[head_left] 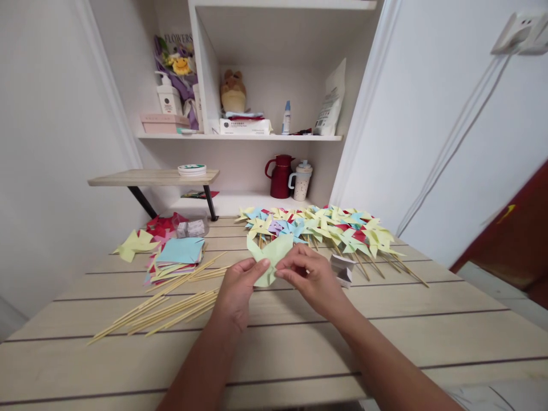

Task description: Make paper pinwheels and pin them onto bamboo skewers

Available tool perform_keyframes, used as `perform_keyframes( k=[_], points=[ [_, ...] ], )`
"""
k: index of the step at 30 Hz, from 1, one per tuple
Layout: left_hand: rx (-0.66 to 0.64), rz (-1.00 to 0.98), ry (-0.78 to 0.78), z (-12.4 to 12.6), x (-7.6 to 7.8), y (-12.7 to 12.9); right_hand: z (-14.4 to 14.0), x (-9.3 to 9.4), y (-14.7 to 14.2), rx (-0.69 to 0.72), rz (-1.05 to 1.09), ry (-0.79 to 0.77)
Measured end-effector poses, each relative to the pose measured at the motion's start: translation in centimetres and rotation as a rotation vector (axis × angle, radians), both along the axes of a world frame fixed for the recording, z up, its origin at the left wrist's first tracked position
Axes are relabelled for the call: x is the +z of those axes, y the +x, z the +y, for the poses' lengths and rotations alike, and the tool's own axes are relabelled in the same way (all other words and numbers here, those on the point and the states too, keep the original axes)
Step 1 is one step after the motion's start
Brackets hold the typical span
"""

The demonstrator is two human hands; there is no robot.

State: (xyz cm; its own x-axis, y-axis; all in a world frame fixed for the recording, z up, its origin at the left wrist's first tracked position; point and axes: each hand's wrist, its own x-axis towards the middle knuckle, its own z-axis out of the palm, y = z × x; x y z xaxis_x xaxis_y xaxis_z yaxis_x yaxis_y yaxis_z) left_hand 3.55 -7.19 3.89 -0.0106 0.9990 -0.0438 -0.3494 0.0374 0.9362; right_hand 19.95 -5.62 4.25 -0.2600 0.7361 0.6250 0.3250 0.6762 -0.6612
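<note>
while a pale green paper (pixel 277 251), thin and pointed, stood between both hands, the left hand (pixel 240 288) gripped it and the right hand (pixel 312 278), fingertips closed together, touched its right edge; slim wooden sticks (pixel 174 308) lay leftward.

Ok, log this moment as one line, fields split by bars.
left hand: holds light-green paper | right hand: fingertips at paper's right side | nearby left: thin sticks, paper stack | beyond: pinwheels

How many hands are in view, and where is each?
2: the left hand holds the pale green paper at its left side; the right hand is at the paper's right edge.
</note>
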Motion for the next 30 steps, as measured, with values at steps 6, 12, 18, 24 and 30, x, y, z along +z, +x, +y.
perform_keyframes(
  k=[6, 12, 18, 24, 30],
  points=[
    [0.024, 0.048, 0.078, 0.26, -0.45, 0.07, 0.22, -0.07, -0.12, -0.09, 0.012, -0.101],
    [0.12, 0.198, 0.114, 0.2, -0.19, 0.27, 0.25, -0.08, -0.18, -0.152, -0.002, -0.103],
    [0.184, 0.314, 0.151, 0.07, 0.16, 0.44, 0.38, -0.41, -0.17, -0.221, -0.059, -0.061],
    [0.195, 0.393, 0.179, 0.2, -0.22, 0.44, 0.44, -0.54, -0.2, -0.267, -0.11, -0.027],
    [0.223, 0.503, 0.277, 0.44, -0.64, 0.47, 0.3, -0.45, -0.21, -0.278, -0.12, -0.012]
  ],
)
